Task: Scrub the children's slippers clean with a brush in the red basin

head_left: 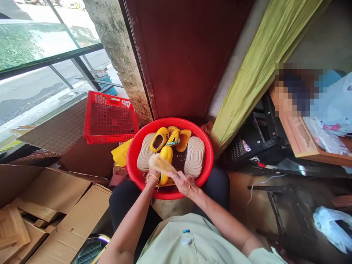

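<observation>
Here, right hand (187, 185) angled inward, fingers clasping brush (165, 165). Left hand (153, 176) lowered, grip unclear. Red basin (209, 156); maroon door (189, 55) beyond.

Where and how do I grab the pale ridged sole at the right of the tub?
I'd hold the pale ridged sole across its middle, from above. It lies ridges up and longer than wide, so its long edges seem easiest to squeeze. The wall of the red tub is close on its right, so sideways from there looks tighter.
</observation>
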Action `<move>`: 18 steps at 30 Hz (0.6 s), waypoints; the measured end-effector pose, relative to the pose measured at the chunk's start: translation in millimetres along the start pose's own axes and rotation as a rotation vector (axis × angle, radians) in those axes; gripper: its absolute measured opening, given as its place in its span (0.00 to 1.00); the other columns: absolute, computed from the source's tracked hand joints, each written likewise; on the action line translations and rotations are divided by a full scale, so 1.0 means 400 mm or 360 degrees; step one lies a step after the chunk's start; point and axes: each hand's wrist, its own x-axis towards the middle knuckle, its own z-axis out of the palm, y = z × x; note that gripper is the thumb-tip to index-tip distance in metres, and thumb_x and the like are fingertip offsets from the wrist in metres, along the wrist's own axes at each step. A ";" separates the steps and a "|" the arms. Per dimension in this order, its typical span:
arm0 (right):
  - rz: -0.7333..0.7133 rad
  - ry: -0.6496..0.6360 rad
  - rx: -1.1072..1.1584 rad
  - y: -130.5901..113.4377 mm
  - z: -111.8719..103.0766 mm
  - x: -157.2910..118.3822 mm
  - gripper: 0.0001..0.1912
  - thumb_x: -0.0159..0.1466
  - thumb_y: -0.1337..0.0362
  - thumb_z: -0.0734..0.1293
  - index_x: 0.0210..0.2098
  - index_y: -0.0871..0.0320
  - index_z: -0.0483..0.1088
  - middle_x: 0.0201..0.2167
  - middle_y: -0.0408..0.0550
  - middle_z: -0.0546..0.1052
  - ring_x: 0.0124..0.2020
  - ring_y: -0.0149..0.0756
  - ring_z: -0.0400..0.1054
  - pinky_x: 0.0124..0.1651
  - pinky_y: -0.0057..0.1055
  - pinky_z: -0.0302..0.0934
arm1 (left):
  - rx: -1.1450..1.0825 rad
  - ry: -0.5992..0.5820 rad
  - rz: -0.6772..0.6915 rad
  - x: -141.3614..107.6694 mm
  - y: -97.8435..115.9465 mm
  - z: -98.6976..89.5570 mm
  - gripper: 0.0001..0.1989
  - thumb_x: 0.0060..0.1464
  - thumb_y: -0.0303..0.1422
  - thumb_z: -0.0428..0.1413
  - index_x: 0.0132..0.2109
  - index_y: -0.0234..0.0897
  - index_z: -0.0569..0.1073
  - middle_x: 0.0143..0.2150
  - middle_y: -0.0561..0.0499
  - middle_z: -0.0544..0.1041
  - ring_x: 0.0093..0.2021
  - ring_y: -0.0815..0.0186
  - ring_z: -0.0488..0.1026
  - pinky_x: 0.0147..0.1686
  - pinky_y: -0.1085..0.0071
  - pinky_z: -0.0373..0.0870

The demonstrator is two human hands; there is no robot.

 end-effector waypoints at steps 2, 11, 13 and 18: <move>0.0178 0.0034 -0.0032 0.020 -0.026 0.048 0.30 0.74 0.64 0.54 0.74 0.40 0.56 0.46 0.53 0.79 0.35 0.39 0.76 0.37 0.30 0.69 | 0.0049 -0.0045 -0.0036 -0.015 -0.004 -0.002 0.22 0.61 0.27 0.48 0.59 0.37 0.75 0.50 0.42 0.82 0.52 0.54 0.78 0.55 0.59 0.73; 0.0154 -0.0030 0.0057 0.036 -0.034 0.046 0.32 0.72 0.63 0.58 0.74 0.40 0.55 0.46 0.51 0.80 0.37 0.40 0.77 0.42 0.31 0.70 | 0.0500 -0.0133 -0.0007 -0.028 0.030 -0.021 0.28 0.59 0.26 0.50 0.67 0.38 0.69 0.62 0.40 0.75 0.62 0.52 0.72 0.61 0.60 0.68; 0.0108 -0.0060 0.0076 0.038 -0.017 0.015 0.32 0.71 0.63 0.59 0.73 0.39 0.57 0.47 0.52 0.81 0.37 0.41 0.77 0.42 0.32 0.71 | 0.0570 -0.0141 0.0018 -0.026 0.032 -0.014 0.26 0.58 0.27 0.52 0.63 0.35 0.72 0.58 0.38 0.76 0.60 0.51 0.73 0.59 0.61 0.69; 0.0479 0.0122 0.0168 0.087 -0.046 0.048 0.31 0.73 0.64 0.56 0.74 0.49 0.56 0.51 0.55 0.81 0.45 0.44 0.77 0.48 0.35 0.71 | 0.0586 -0.0088 0.0157 -0.042 0.040 -0.001 0.31 0.54 0.29 0.57 0.65 0.39 0.71 0.56 0.40 0.74 0.56 0.53 0.74 0.54 0.64 0.72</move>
